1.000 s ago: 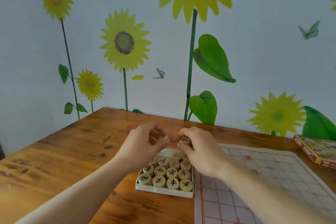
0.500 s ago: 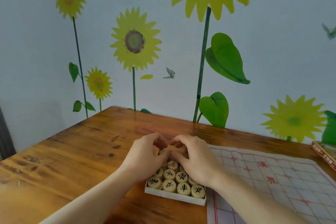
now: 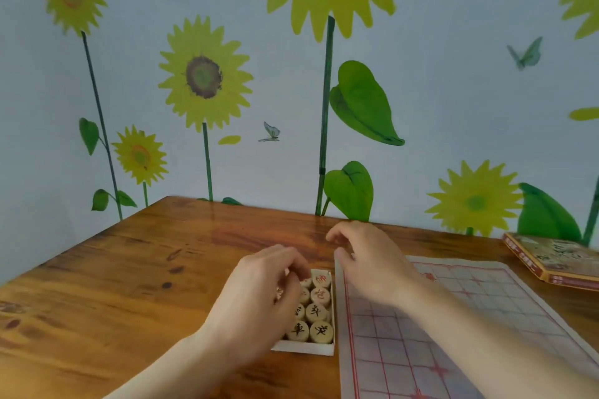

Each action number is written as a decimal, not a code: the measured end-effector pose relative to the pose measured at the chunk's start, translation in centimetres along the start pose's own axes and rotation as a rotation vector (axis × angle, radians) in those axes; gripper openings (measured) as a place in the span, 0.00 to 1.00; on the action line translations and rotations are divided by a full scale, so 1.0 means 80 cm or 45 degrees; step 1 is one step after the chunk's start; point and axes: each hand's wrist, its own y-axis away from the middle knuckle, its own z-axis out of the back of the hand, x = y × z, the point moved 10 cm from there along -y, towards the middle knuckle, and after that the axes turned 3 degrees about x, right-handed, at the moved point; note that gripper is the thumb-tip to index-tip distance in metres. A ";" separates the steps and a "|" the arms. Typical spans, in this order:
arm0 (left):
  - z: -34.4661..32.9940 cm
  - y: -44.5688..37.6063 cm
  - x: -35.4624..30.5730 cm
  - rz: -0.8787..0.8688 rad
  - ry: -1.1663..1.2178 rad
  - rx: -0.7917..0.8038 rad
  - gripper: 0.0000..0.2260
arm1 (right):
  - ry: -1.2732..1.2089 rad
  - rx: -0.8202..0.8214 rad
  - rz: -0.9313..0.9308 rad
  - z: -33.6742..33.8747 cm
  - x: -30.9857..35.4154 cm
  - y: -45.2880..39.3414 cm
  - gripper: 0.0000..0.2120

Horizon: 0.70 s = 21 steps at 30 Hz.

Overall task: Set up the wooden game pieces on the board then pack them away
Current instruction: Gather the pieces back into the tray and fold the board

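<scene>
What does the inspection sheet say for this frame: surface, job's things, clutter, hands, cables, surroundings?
Surface: glossy brown wooden table.
Job's things: white cardboard box of round wooden game pieces; pale board sheet with red grid right of it, no pieces seen on it.
Clutter: flat yellow-edged printed box lid at far right.
Hands: left hand curled over the pieces, grip hidden; right hand over the sheet's far corner, holding nothing visible.
Cables: nothing seen.
Surroundings: sunflower-patterned wall.

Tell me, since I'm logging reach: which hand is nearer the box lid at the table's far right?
Right. The right hand hovers over the board's near-left corner, nearer the box lid. The left hand sits farther left, over the tray of pieces.
</scene>
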 end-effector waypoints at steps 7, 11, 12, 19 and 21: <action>-0.149 0.051 -0.115 -0.532 -0.147 0.496 0.06 | 0.376 0.357 -0.336 -0.012 -0.136 0.043 0.25; -0.162 0.048 -0.116 -0.498 -0.355 0.361 0.12 | 0.328 0.230 -0.537 0.024 -0.160 0.061 0.18; -0.159 0.042 -0.112 -0.448 -0.349 0.318 0.17 | 0.253 0.217 -0.609 0.034 -0.168 0.067 0.14; -0.151 0.000 -0.145 -0.413 -0.366 0.342 0.29 | -0.179 -0.017 -0.686 0.120 -0.208 0.147 0.04; -0.155 -0.015 -0.155 -0.479 -0.365 0.412 0.22 | -0.321 -0.159 -0.701 0.140 -0.216 0.184 0.08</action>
